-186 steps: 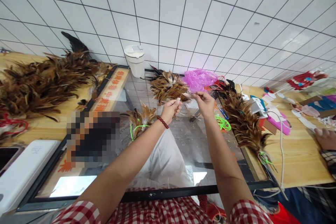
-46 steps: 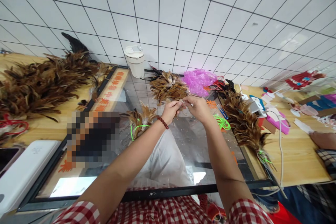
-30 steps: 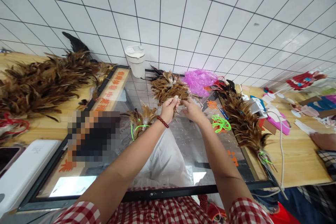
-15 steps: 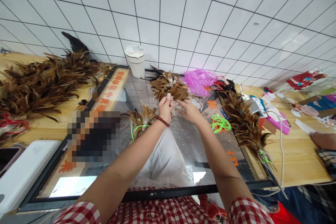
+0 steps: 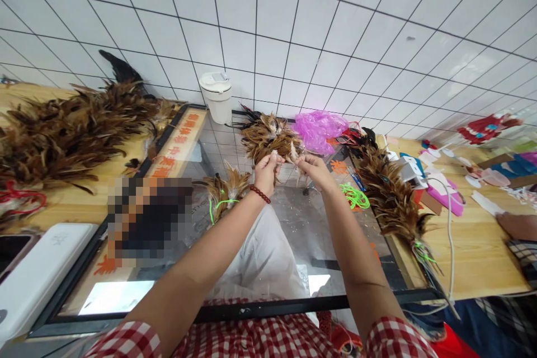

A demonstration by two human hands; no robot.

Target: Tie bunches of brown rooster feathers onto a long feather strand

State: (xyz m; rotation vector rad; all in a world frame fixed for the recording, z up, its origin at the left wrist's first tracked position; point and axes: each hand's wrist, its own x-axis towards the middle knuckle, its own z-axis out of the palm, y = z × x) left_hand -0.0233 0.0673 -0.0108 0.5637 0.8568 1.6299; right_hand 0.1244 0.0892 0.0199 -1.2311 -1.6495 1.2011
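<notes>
My left hand (image 5: 267, 172), with a bead bracelet on its wrist, is closed in a pinch. A small pale tip, seemingly of a feather, shows between its thumb and finger; the rest is mostly hidden. Just to the right, my right hand (image 5: 314, 170) pinches a pale feather (image 5: 295, 152) that points upward. Right beyond both hands lies a thick bundle of brown feathers (image 5: 268, 135) on the glass tabletop (image 5: 289, 235). A smaller feather bunch (image 5: 226, 184) with bright green string lies left of my left wrist.
A white lidded cup (image 5: 217, 102) stands by the tiled wall. Near it lies a purple plastic bag (image 5: 321, 130). Green cord (image 5: 356, 196) and a long feather strand (image 5: 384, 196) lie right; a large feather pile (image 5: 75, 134) lies left. A person's hand (image 5: 518, 227) rests far right.
My right hand has moved slightly right and its fingers have closed on a pale feather that now stands upward. My left hand stays almost in place, still pinching.
</notes>
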